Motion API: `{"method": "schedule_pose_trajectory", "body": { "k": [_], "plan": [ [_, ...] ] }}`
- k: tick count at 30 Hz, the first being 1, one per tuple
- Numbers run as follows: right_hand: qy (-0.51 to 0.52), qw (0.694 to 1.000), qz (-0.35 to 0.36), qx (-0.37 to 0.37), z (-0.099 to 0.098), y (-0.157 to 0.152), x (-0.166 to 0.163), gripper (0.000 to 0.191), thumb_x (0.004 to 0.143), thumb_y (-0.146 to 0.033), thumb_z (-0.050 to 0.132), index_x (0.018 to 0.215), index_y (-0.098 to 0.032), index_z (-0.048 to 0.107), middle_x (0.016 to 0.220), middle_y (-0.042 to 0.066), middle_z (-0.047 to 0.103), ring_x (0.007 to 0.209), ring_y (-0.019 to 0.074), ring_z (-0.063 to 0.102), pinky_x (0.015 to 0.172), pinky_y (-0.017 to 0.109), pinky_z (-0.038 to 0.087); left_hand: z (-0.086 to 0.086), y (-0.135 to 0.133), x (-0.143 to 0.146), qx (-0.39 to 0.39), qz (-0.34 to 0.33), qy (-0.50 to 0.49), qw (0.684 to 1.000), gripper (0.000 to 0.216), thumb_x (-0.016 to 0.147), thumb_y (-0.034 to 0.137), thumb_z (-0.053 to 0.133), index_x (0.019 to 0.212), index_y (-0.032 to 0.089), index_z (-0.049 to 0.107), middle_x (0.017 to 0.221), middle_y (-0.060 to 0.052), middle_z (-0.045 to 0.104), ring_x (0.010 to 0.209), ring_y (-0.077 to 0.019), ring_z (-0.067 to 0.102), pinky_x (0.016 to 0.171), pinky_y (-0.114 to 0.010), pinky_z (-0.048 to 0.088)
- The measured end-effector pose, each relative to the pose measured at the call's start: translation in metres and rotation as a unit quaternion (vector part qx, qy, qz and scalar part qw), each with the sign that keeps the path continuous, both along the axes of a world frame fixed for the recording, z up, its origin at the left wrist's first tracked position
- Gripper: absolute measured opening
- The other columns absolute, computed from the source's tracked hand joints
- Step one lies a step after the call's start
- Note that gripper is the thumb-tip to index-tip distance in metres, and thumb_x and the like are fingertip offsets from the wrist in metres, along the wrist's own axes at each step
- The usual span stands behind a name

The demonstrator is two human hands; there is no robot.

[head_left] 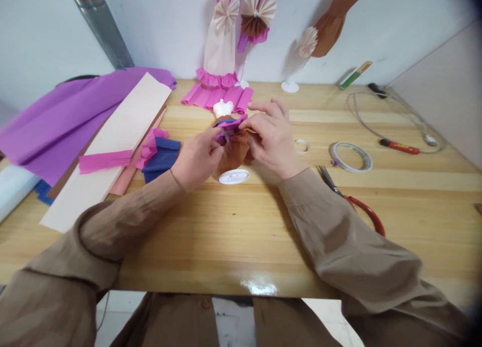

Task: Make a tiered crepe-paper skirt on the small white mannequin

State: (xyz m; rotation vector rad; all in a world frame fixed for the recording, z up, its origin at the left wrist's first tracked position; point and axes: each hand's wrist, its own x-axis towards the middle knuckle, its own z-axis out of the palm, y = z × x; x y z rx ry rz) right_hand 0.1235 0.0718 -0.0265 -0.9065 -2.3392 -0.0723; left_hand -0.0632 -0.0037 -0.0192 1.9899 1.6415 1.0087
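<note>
A small white dress form (223,108) lies tilted on the table, its oval white base (234,177) turned toward me. Around it is a brown crepe paper skirt (230,153) with a dark blue band. A pink-purple crepe paper strip (239,122) crosses at the waist. My left hand (198,158) is closed at the left side of the strip, fingertips pinched on it. From the right, my right hand (271,136) pinches the edge of the brown paper with thumb and finger, near the strip's right end. My fingers partly hide the skirt.
Scissors (350,199), a tape roll (352,157), a smaller ring (302,146) and a red-handled tool with a cable (399,146) lie at right. Purple paper (79,116), cream paper (109,146) and blue paper (161,158) lie at left. Dressed forms stand behind, including a cream dress (221,43).
</note>
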Motion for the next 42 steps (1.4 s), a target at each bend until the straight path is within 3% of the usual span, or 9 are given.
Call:
{"method": "schedule_pose_trajectory", "body": {
  "k": [4, 7, 11, 15, 20, 26, 32, 38, 42],
  "plan": [
    [0.045, 0.998, 0.013, 0.034, -0.005, 0.004, 0.000, 0.019, 0.098, -0.023, 0.046, 0.090, -0.027, 0.063, 0.097, 0.005, 0.077, 0.123, 0.0254, 0.060, 0.115, 0.058, 0.032, 0.003, 0.004, -0.004, -0.117, -0.015, -0.160, 0.980, 0.044, 0.083, 0.010, 0.052, 0.124, 0.016, 0.066, 0.054, 0.003, 0.064, 0.037, -0.0114, 0.051, 0.042, -0.025, 0.046],
    [0.058, 0.997, 0.014, 0.041, -0.007, 0.005, -0.001, 0.019, 0.098, -0.023, 0.046, 0.088, -0.027, 0.062, 0.096, 0.005, 0.077, 0.122, 0.0246, 0.060, 0.115, 0.057, 0.032, 0.011, 0.000, -0.001, -0.184, 0.028, -0.244, 0.952, 0.032, 0.079, 0.007, 0.055, 0.108, 0.012, 0.069, 0.054, 0.002, 0.062, 0.040, -0.0109, 0.055, 0.036, -0.021, 0.040],
    [0.057, 0.998, 0.030, 0.021, -0.008, 0.005, 0.001, 0.019, 0.097, -0.021, 0.046, 0.090, -0.025, 0.063, 0.098, 0.006, 0.075, 0.126, 0.0259, 0.058, 0.116, 0.058, 0.028, 0.022, -0.007, 0.007, -0.226, 0.083, -0.371, 0.897, 0.016, 0.073, 0.000, 0.058, 0.085, 0.009, 0.065, 0.062, 0.000, 0.062, 0.049, -0.0095, 0.060, 0.038, -0.018, 0.044],
    [0.058, 0.997, 0.047, 0.007, -0.007, 0.002, 0.001, 0.017, 0.095, -0.019, 0.048, 0.090, -0.026, 0.063, 0.100, 0.006, 0.075, 0.127, 0.0261, 0.056, 0.118, 0.057, 0.025, 0.026, -0.011, 0.012, -0.280, 0.082, -0.408, 0.865, 0.018, 0.072, 0.001, 0.058, 0.086, 0.009, 0.066, 0.060, -0.001, 0.063, 0.053, -0.0121, 0.063, 0.042, -0.020, 0.049],
    [0.060, 0.997, 0.051, -0.014, -0.005, -0.001, 0.000, 0.017, 0.096, -0.018, 0.050, 0.089, -0.028, 0.063, 0.100, 0.005, 0.075, 0.125, 0.0258, 0.057, 0.118, 0.056, 0.024, 0.027, -0.015, 0.017, -0.276, -0.028, -0.313, 0.909, 0.031, 0.074, 0.009, 0.058, 0.103, 0.010, 0.069, 0.067, 0.000, 0.065, 0.053, -0.0103, 0.058, 0.042, -0.019, 0.043],
    [0.070, 0.995, 0.065, 0.008, -0.008, -0.001, -0.002, 0.016, 0.092, -0.016, 0.052, 0.093, -0.025, 0.064, 0.099, 0.005, 0.075, 0.122, 0.0247, 0.058, 0.115, 0.054, 0.028, 0.017, -0.007, 0.024, -0.096, 0.020, -0.065, 0.993, 0.016, 0.071, 0.019, 0.069, 0.085, 0.014, 0.064, 0.073, 0.000, 0.063, 0.071, -0.0147, 0.059, 0.063, -0.026, 0.047],
    [0.098, 0.991, 0.091, 0.022, -0.006, -0.001, 0.000, 0.019, 0.078, -0.019, 0.055, 0.090, -0.025, 0.068, 0.096, 0.003, 0.077, 0.117, 0.0289, 0.064, 0.109, 0.055, 0.037, 0.007, 0.000, 0.024, -0.008, 0.049, 0.060, 0.997, 0.015, 0.076, 0.024, 0.072, 0.083, 0.016, 0.061, 0.079, -0.002, 0.068, 0.075, -0.0172, 0.062, 0.075, -0.030, 0.049],
    [0.172, 0.968, 0.157, -0.090, -0.001, 0.000, 0.008, 0.029, 0.092, -0.045, 0.050, 0.096, -0.028, 0.074, 0.103, 0.004, 0.077, 0.122, 0.0306, 0.062, 0.104, 0.054, 0.045, -0.002, 0.000, 0.024, 0.012, 0.055, 0.109, 0.992, 0.011, 0.086, 0.023, 0.062, 0.092, 0.014, 0.066, 0.075, -0.004, 0.069, 0.069, -0.0188, 0.064, 0.072, -0.032, 0.049],
    [0.264, 0.938, 0.185, -0.129, 0.001, -0.001, 0.004, 0.034, 0.097, -0.049, 0.050, 0.097, -0.026, 0.075, 0.106, 0.006, 0.077, 0.109, 0.0270, 0.069, 0.100, 0.049, 0.051, -0.010, 0.006, 0.020, 0.051, 0.065, 0.134, 0.987, 0.011, 0.085, 0.019, 0.061, 0.092, 0.014, 0.068, 0.079, -0.006, 0.071, 0.073, -0.0208, 0.066, 0.070, -0.031, 0.050]
  ]
}}
